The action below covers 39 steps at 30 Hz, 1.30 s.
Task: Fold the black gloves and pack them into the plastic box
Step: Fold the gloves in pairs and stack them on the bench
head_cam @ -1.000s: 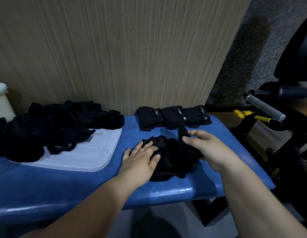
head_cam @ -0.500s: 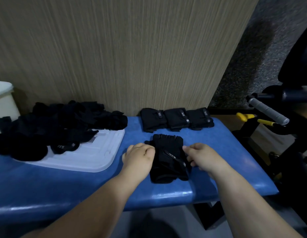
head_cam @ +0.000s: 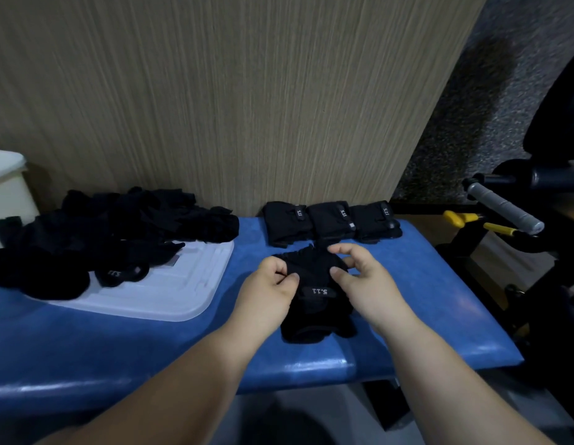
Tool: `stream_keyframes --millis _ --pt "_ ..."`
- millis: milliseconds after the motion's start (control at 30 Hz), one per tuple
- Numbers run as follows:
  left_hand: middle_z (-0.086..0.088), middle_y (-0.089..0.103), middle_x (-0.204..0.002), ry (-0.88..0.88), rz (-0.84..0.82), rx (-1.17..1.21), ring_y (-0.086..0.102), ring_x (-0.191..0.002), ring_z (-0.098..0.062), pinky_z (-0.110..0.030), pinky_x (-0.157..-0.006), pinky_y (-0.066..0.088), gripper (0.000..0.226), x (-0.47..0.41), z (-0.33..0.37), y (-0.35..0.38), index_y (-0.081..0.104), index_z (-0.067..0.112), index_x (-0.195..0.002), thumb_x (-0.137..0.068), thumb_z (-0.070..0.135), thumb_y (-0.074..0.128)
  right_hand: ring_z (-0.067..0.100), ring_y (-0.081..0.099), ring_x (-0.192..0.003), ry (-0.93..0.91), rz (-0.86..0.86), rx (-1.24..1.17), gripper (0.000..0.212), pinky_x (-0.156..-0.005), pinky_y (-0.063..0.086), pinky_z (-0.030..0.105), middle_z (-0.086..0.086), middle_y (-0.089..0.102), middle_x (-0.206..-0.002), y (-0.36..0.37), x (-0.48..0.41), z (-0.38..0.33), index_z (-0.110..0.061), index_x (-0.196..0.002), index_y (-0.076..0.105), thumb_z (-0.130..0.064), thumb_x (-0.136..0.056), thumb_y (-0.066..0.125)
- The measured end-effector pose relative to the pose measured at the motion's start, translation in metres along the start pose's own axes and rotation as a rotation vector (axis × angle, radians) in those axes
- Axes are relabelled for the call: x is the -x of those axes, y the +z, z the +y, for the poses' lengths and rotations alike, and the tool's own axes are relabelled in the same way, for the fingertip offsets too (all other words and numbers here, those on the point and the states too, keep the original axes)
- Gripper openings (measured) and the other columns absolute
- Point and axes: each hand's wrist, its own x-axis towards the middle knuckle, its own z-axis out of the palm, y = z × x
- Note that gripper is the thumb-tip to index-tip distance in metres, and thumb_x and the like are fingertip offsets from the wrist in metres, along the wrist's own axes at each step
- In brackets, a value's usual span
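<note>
A black glove (head_cam: 314,303) with a strap label lies flat on the blue bench (head_cam: 423,303) in front of me. My left hand (head_cam: 266,293) pinches its upper left edge. My right hand (head_cam: 362,281) grips its upper right edge, thumb and fingers around the finger end. Three folded gloves (head_cam: 332,220) stand in a row against the wooden panel just behind. A heap of unfolded black gloves (head_cam: 112,226) covers the far part of a white plastic lid (head_cam: 170,290) on the left. A white plastic box (head_cam: 6,184) shows at the far left edge.
A wood-grain panel (head_cam: 247,91) rises behind the bench. To the right stands dark exercise equipment with a grey padded handle (head_cam: 504,207) and yellow parts (head_cam: 462,218). The bench's front edge is close to me, with the floor below.
The strap my right hand held up a second ago now lies across the glove. Both hands have moved to the glove's far end and closed on its edges.
</note>
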Motion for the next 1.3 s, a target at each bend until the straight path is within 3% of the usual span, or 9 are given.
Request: stream_keyframes --millis 167,300,533,633,733,833,1000,1133,1300 --pt "0.006 0.052 -0.068 -0.013 0.032 -0.104 0.046 -0.055 -0.006 -0.015 -0.047 0.032 0.011 0.005 -0.002 0.0 0.042 0.02 -0.099 -0.095 0.023 0.052 0.016 0.052 -0.057 0.037 -0.045 0.041 0.028 -0.058 0.05 0.034 0.0 0.063 -0.091 0.005 0.005 0.005 -0.037 -0.094 0.065 -0.009 -0.092 0.058" --pt "0.004 0.05 -0.067 0.011 -0.001 -0.236 0.049 -0.056 -0.009 -0.019 -0.047 0.034 0.016 0.007 -0.003 0.0 0.035 0.021 -0.107 -0.097 0.022 0.047 0.015 0.056 -0.078 0.074 -0.063 0.166 0.022 -0.072 0.049 0.026 0.006 0.062 -0.105 0.006 0.005 0.01 -0.039 -0.096 0.062 -0.018 -0.092 0.06" --pt "0.006 0.05 -0.07 0.074 -0.021 -0.586 0.047 -0.057 -0.008 -0.027 -0.049 0.036 0.02 0.016 0.0 0.001 0.032 0.023 -0.114 -0.098 0.028 0.043 0.007 0.051 -0.093 0.075 -0.063 0.388 0.033 -0.07 0.039 0.011 -0.005 0.048 -0.125 0.005 0.007 0.012 -0.028 -0.126 0.06 -0.019 -0.094 0.058" --pt "0.009 0.048 -0.08 0.062 -0.025 -0.638 0.047 -0.065 -0.009 -0.028 -0.06 0.038 0.028 0.016 0.0 0.0 0.032 0.023 -0.12 -0.097 0.029 0.046 0.006 0.047 -0.094 0.061 -0.07 0.408 0.036 -0.069 0.037 0.007 -0.005 0.046 -0.128 0.005 0.007 0.011 -0.026 -0.131 0.057 -0.018 -0.095 0.056" --pt "0.006 0.048 -0.114 0.133 0.037 -0.565 0.045 -0.098 -0.012 -0.027 -0.082 0.039 0.037 0.015 -0.002 -0.002 0.034 0.024 -0.128 -0.094 0.025 0.05 0.007 0.048 -0.096 0.058 -0.079 0.412 0.037 -0.077 0.042 0.012 -0.004 0.046 -0.129 0.003 0.008 0.007 -0.026 -0.132 0.056 -0.02 -0.095 0.056" --pt "0.011 0.043 -0.131 0.307 0.111 -0.513 0.032 -0.122 -0.008 -0.023 -0.103 0.025 0.036 0.011 -0.005 -0.002 0.04 0.026 -0.13 -0.095 0.023 0.048 0.009 0.049 -0.102 0.025 -0.031 0.463 0.034 -0.085 0.041 0.019 -0.007 0.044 -0.12 0.002 0.01 0.002 -0.031 -0.125 0.06 -0.032 -0.091 0.063" --pt "0.022 0.037 -0.147 0.419 -0.069 -0.518 0.016 -0.142 0.0 -0.023 -0.114 0.007 0.034 0.002 -0.009 -0.003 0.053 0.034 -0.131 -0.102 0.033 0.037 0.01 0.032 -0.128 -0.209 0.042 0.648 0.03 -0.099 0.021 0.013 -0.008 0.044 -0.128 0.006 0.016 0.0 -0.029 -0.122 0.061 -0.033 -0.092 0.059" --pt "0.019 0.018 -0.157 0.346 -0.267 -0.678 0.004 -0.146 -0.001 -0.027 -0.118 -0.001 0.045 0.001 -0.015 -0.002 0.03 0.033 -0.148 -0.104 0.036 0.027 0.006 0.009 -0.146 -0.234 -0.182 0.687 0.046 -0.114 0.006 0.017 -0.012 0.024 -0.157 0.011 0.016 0.008 -0.026 -0.145 0.039 -0.027 -0.1 0.046" --pt "0.018 -0.001 -0.159 0.294 -0.382 -0.83 -0.011 -0.145 -0.001 -0.034 -0.119 -0.009 0.052 0.004 -0.021 -0.003 0.007 0.031 -0.153 -0.104 0.039 0.02 0.004 -0.012 -0.146 -0.093 -0.381 0.777 0.053 -0.119 -0.001 0.026 -0.014 0.0 -0.161 0.012 0.017 0.011 -0.026 -0.154 0.013 -0.037 -0.104 0.028"
